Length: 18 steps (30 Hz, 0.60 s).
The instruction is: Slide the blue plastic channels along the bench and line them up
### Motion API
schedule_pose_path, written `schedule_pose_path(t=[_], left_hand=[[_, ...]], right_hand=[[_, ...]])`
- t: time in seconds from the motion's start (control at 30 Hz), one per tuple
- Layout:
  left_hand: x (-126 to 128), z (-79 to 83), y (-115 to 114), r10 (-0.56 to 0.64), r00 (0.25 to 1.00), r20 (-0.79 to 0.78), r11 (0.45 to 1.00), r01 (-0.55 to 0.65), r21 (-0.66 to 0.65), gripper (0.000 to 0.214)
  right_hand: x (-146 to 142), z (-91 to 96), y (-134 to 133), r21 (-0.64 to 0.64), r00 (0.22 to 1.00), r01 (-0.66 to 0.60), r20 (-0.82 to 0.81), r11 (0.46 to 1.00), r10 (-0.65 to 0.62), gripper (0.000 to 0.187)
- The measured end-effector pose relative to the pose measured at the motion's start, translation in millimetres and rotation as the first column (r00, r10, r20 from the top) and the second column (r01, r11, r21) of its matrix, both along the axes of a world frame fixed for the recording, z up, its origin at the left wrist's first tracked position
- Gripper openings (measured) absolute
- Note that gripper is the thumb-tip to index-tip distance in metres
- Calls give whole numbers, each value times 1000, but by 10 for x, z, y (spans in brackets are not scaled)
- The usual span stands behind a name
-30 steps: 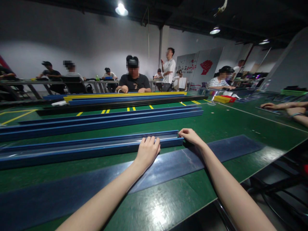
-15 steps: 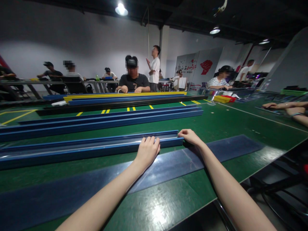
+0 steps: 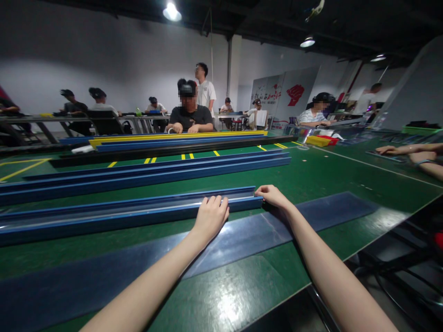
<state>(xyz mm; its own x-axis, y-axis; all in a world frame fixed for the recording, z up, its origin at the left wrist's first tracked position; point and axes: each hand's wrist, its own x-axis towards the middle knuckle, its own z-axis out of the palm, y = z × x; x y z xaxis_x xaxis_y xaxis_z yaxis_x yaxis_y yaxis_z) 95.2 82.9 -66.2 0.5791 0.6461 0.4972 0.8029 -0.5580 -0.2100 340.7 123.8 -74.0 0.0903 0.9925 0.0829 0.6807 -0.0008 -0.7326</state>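
Note:
A long blue U-shaped channel [image 3: 131,218] lies across the green table in front of me, with a clear plastic strip [image 3: 173,203] along its inside. My left hand [image 3: 211,214] is curled over the channel's near wall, close to its right end, fingertips reaching inside. At that right end, my right hand [image 3: 272,195] has its thumb and fingers pinched together; what sits between the fingertips is too small to make out. Under both forearms a flat, bluish see-through plastic sheet [image 3: 242,240] lies on the table.
Farther back lie more blue channels [image 3: 166,171], a black channel [image 3: 221,146] and a yellow channel [image 3: 180,136]. A co-worker [image 3: 192,117] sits across the table. To the right are another person's hands [image 3: 391,150] and a yellow and red tray [image 3: 321,140].
Both my hands and the blue channel stay almost where they were. In the background, the standing person in white has moved left, behind the seated co-worker.

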Motion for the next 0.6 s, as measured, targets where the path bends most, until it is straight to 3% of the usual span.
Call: schedule_pose_path(t=[0.6], left_hand=[[-7,-1,7,-5,1000,3,1000,5,-17,21]], right_hand=[[2,-6,5,-11,999,-2,34,1000,2,18]])
